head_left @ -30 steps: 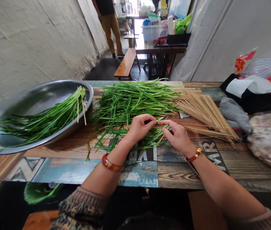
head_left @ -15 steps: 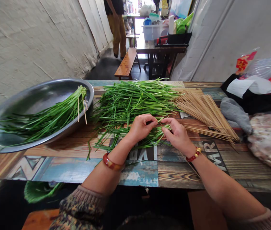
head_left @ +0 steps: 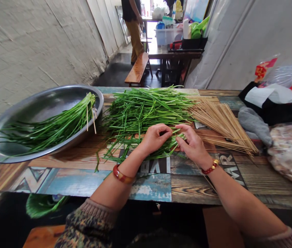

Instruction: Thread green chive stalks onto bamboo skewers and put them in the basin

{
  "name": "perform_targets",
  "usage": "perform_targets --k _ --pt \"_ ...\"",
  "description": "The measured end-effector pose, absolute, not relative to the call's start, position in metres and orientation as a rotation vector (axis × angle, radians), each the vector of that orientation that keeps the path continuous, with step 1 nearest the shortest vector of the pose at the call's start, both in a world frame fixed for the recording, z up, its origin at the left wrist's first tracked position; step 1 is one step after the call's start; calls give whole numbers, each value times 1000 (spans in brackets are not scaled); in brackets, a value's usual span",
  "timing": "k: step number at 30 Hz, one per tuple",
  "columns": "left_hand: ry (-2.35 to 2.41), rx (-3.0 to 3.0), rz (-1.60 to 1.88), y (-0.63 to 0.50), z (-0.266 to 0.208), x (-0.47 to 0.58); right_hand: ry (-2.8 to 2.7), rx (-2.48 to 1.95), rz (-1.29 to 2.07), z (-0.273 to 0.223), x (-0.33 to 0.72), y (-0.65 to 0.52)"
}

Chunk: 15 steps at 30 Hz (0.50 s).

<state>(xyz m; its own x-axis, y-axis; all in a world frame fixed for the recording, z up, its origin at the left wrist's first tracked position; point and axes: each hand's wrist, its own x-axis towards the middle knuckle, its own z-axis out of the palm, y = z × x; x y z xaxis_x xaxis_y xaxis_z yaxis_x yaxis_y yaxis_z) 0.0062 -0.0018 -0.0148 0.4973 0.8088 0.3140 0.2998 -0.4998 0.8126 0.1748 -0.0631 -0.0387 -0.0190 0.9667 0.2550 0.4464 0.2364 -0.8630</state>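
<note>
My left hand (head_left: 156, 138) is closed, thumb and forefinger pinching the pale stem end of some garlic chives (head_left: 171, 146). Just to its right, my right hand (head_left: 194, 144) has its fingers curled at the same stem ends. A thin bamboo skewer (head_left: 208, 179) runs out from beneath the right palm toward the table's front edge; its upper part is hidden by the hand. Behind both hands lies a large heap of loose chives (head_left: 146, 106). A fan of bamboo skewers (head_left: 220, 120) lies to the right of the heap.
At left, a steel basin (head_left: 58, 91) holds chives threaded on two skewers (head_left: 91, 119). Bagged pale food (head_left: 290, 148) and grey cloth (head_left: 253, 124) lie at right. Beyond the patterned table (head_left: 146, 187), a person (head_left: 133, 31) stands near a wooden bench (head_left: 137, 69).
The view has shifted slightly. Both hands keep nearly the same place at the chive stems, with small finger movements. The person in the background has moved to the right.
</note>
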Motion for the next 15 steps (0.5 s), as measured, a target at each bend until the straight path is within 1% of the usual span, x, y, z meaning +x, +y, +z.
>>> perform_targets --k 6,15 --pt "937 2004 963 -3 -13 7 -1615 -1401 718 -40 175 -62" --pt "840 1964 872 -3 -20 8 -1592 -1407 712 -41 174 -62"
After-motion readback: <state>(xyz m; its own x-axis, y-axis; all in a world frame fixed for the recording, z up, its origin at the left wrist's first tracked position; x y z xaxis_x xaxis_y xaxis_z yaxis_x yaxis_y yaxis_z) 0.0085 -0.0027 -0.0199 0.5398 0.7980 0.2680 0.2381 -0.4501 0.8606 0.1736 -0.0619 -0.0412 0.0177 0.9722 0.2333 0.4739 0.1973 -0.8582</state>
